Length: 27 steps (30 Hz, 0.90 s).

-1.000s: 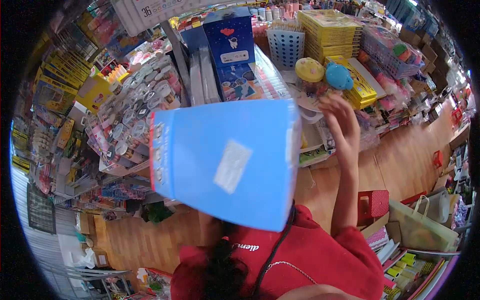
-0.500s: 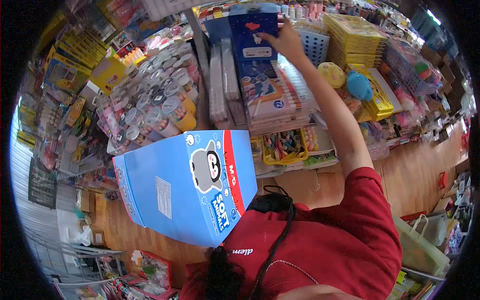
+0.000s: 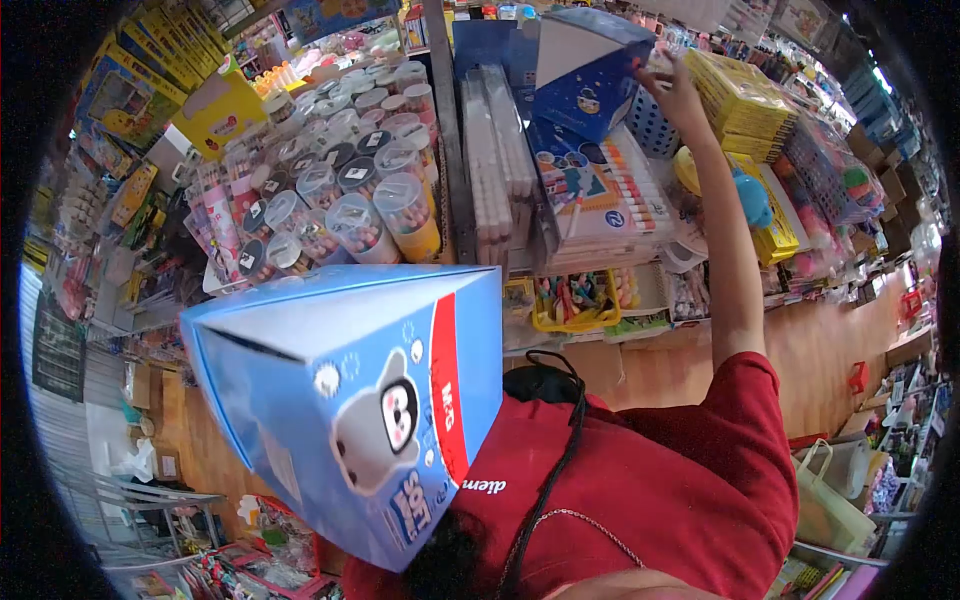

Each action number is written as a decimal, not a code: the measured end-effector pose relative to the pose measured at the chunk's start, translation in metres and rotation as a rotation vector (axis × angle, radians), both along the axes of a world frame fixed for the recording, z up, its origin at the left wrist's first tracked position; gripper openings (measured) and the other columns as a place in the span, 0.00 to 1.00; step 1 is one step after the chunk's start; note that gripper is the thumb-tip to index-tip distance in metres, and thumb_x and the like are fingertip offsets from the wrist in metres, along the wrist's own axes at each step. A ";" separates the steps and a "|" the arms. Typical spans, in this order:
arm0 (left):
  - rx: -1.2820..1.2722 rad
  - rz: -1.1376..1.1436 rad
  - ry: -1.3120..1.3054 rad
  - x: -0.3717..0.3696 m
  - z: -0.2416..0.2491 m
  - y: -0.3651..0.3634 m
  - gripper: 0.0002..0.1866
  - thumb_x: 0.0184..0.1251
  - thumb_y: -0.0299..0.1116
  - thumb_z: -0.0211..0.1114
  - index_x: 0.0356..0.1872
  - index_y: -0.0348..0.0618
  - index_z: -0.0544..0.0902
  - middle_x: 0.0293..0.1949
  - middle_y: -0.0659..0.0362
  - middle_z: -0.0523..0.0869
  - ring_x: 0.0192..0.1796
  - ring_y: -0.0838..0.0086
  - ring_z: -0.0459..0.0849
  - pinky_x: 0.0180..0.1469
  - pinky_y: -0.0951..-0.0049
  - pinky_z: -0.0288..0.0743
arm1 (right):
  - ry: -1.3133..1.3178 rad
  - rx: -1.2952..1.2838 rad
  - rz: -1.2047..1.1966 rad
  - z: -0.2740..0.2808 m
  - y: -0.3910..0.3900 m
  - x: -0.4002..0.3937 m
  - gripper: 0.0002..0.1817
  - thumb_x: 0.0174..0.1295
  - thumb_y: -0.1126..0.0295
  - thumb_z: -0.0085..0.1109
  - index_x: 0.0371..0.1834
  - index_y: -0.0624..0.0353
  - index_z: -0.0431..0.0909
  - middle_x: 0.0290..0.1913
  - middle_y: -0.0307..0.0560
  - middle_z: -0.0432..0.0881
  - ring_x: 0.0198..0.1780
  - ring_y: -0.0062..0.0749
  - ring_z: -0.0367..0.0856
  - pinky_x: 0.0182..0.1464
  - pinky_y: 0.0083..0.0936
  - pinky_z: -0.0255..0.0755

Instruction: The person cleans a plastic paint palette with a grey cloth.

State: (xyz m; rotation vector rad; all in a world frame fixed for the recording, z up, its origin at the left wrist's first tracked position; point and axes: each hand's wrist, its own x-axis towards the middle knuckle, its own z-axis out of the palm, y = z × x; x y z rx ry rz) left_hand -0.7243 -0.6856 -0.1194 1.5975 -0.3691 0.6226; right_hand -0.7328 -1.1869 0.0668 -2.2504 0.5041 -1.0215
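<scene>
- Clear tubs (image 3: 357, 228): coloured pencils inside.
- Yellow basket (image 3: 576, 325): small colourful items.
- Dark blue box (image 3: 588, 82): tilted, above marker packs (image 3: 612, 200); right hand (image 3: 677, 98) grips edge.
- Light blue box (image 3: 305, 400): penguin print, before shirt; left fingers hidden, cannot tell.

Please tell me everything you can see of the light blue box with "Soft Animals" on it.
The light blue box looks like smooth card, with a red band reading "M&G", a cartoon animal in a grey hood, small white motifs and "SOFT ANIMALS" lettering. A whitish panel edged by a dark gap shows at its top; a pale label sits on one side. It is tilted, overlapping the red shirt in view. What supports it is hidden; no fingers show on it.
</scene>
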 end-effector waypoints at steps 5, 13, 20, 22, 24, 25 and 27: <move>-0.003 -0.017 0.039 0.002 -0.007 0.003 0.50 0.35 0.53 0.77 0.59 0.35 0.66 0.45 0.48 0.73 0.47 0.60 0.72 0.49 0.63 0.66 | -0.161 0.006 0.175 -0.007 0.059 -0.001 0.64 0.48 0.49 0.69 0.72 0.55 0.24 0.59 0.63 0.70 0.59 0.43 0.72 0.60 0.32 0.65; 0.010 -0.039 0.065 0.005 -0.011 0.006 0.50 0.34 0.53 0.78 0.59 0.35 0.67 0.42 0.49 0.75 0.44 0.61 0.75 0.47 0.64 0.68 | -0.067 -0.128 0.311 -0.025 0.027 0.033 0.57 0.48 0.51 0.70 0.72 0.56 0.37 0.57 0.57 0.72 0.58 0.43 0.72 0.63 0.32 0.63; 0.020 -0.048 0.068 0.002 -0.011 0.011 0.49 0.34 0.52 0.78 0.58 0.34 0.67 0.40 0.50 0.77 0.42 0.62 0.76 0.45 0.65 0.69 | 0.153 0.106 0.376 -0.028 -0.009 0.052 0.54 0.44 0.49 0.72 0.70 0.54 0.48 0.59 0.52 0.71 0.61 0.37 0.69 0.64 0.34 0.61; 0.022 -0.046 0.070 0.002 -0.010 0.012 0.49 0.34 0.52 0.78 0.58 0.34 0.68 0.39 0.50 0.78 0.41 0.63 0.77 0.44 0.65 0.70 | 0.200 0.146 0.415 -0.027 -0.017 0.059 0.54 0.42 0.48 0.73 0.70 0.54 0.50 0.59 0.51 0.72 0.61 0.37 0.69 0.64 0.34 0.62; 0.022 -0.046 0.065 0.001 -0.010 0.014 0.49 0.33 0.52 0.79 0.58 0.34 0.68 0.39 0.50 0.78 0.40 0.63 0.77 0.44 0.66 0.70 | 0.246 0.126 0.439 -0.024 -0.021 0.065 0.51 0.43 0.48 0.73 0.68 0.56 0.54 0.54 0.49 0.77 0.57 0.35 0.73 0.62 0.33 0.64; 0.018 -0.045 0.066 0.001 -0.010 0.015 0.49 0.33 0.52 0.79 0.58 0.34 0.68 0.38 0.51 0.79 0.40 0.63 0.78 0.43 0.66 0.70 | 0.227 0.090 0.418 -0.024 -0.020 0.065 0.50 0.44 0.49 0.73 0.67 0.56 0.55 0.53 0.49 0.78 0.55 0.34 0.75 0.61 0.33 0.66; 0.020 -0.053 0.065 -0.001 -0.011 0.016 0.49 0.33 0.52 0.79 0.58 0.34 0.68 0.38 0.51 0.79 0.39 0.64 0.78 0.43 0.66 0.71 | 0.192 0.018 0.370 -0.021 -0.015 0.061 0.48 0.46 0.49 0.72 0.67 0.56 0.55 0.50 0.48 0.79 0.52 0.33 0.77 0.59 0.33 0.68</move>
